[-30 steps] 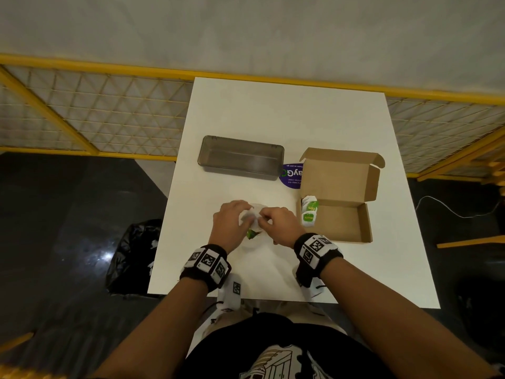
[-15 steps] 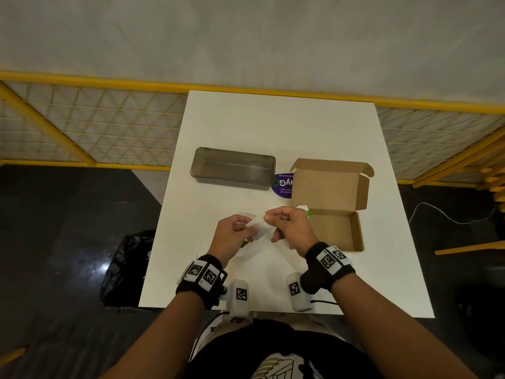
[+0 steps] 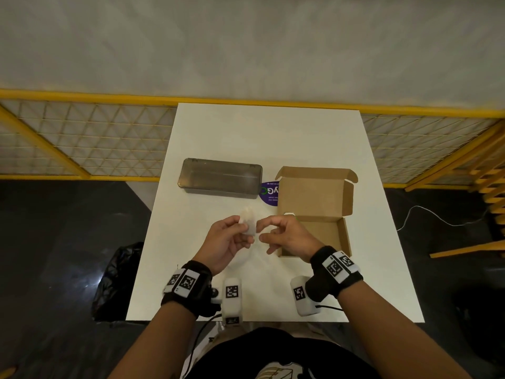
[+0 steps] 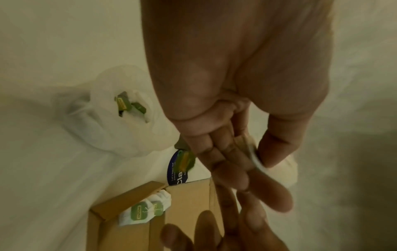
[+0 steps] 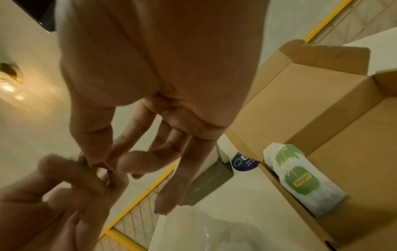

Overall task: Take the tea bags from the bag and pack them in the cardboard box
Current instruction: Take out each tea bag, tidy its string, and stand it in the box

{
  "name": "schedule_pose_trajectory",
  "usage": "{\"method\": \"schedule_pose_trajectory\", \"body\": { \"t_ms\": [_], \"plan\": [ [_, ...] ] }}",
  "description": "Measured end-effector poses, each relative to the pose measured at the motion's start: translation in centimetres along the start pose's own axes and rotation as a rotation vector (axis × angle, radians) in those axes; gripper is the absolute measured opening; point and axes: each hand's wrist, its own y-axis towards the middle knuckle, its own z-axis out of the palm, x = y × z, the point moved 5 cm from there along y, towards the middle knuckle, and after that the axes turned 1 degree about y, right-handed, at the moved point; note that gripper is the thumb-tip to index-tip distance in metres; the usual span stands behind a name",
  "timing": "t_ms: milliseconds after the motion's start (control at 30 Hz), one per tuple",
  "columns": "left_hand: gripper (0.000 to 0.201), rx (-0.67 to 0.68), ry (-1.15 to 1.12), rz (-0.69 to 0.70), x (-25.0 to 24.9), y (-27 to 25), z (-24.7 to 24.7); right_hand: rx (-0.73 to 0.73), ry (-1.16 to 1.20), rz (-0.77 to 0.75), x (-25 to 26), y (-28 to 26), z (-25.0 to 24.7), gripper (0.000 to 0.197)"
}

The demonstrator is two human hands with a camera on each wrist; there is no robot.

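Note:
My left hand (image 3: 241,228) holds a white tea bag (image 3: 248,221) above the table, pinched between thumb and fingers (image 4: 266,152); its green tag (image 4: 184,159) dangles blurred below. My right hand (image 3: 261,230) meets it from the right, thumb and forefinger pinching the same tea bag's edge (image 5: 86,159). The translucent plastic bag (image 4: 111,122) lies on the table under my hands with green-tagged tea bags inside. The open cardboard box (image 3: 317,192) stands just right of my hands, with two tea bags (image 5: 300,178) leaning in its near-left corner.
A grey plastic container (image 3: 220,177) sits behind my hands, with a round purple sticker (image 3: 269,194) between it and the box. The white table (image 3: 273,138) ends at a yellow-framed mesh fence (image 3: 82,138). A black bag (image 3: 117,280) lies on the floor to the left.
Both hands have risen from the plastic bag on the table, bringing one tea bag up between them. The right hand's fingers have spread a little.

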Motion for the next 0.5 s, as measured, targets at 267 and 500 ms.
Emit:
{"method": "schedule_pose_trajectory", "body": {
  "t_ms": [267,500],
  "plan": [
    [0.02,0.035,0.101,-0.005,-0.5,0.2,3.3,0.003,-0.015,-0.06,0.4,-0.7,-0.6,0.067],
    [0.02,0.028,0.095,0.054,-0.7,0.5,5.7,-0.001,0.04,-0.004,-0.3,-2.3,-1.5,0.013]
  ]
}}
